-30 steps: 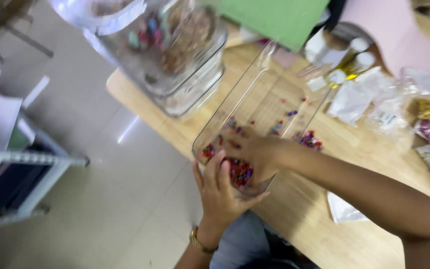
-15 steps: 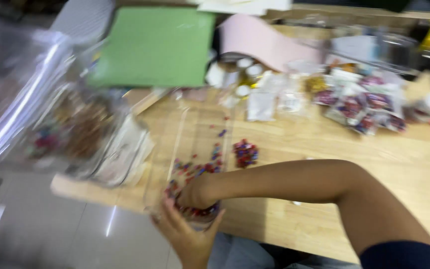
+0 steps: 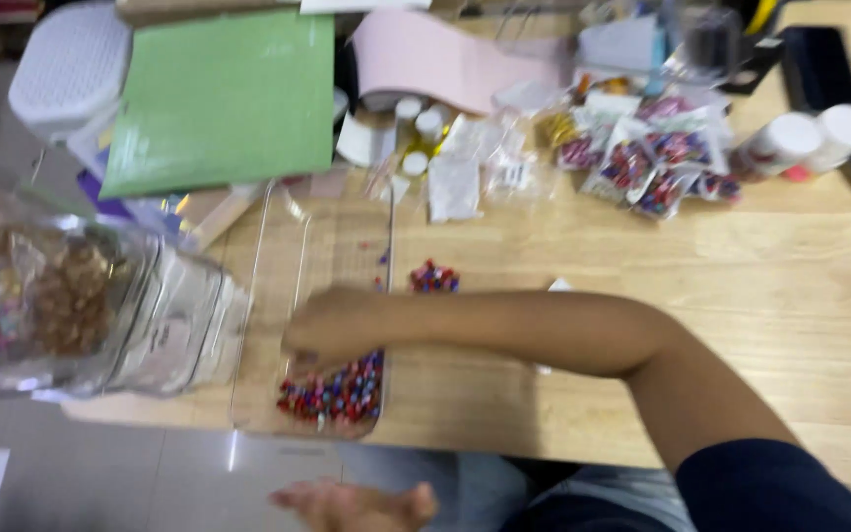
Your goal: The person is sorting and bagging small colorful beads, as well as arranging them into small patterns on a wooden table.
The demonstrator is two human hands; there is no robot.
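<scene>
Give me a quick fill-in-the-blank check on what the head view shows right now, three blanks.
1. The right hand reaches into a clear ____ tray on the wooden table.
2. The small beads lie heaped at the tray's ____ end, closest to the person.
3. The left hand is held open below the table edge, holding ____.

Missing words: plastic; near; nothing

The right hand reaches into a clear tray of coloured beads at the wooden table's near edge, while the left hand hovers palm-up below that edge.
</scene>
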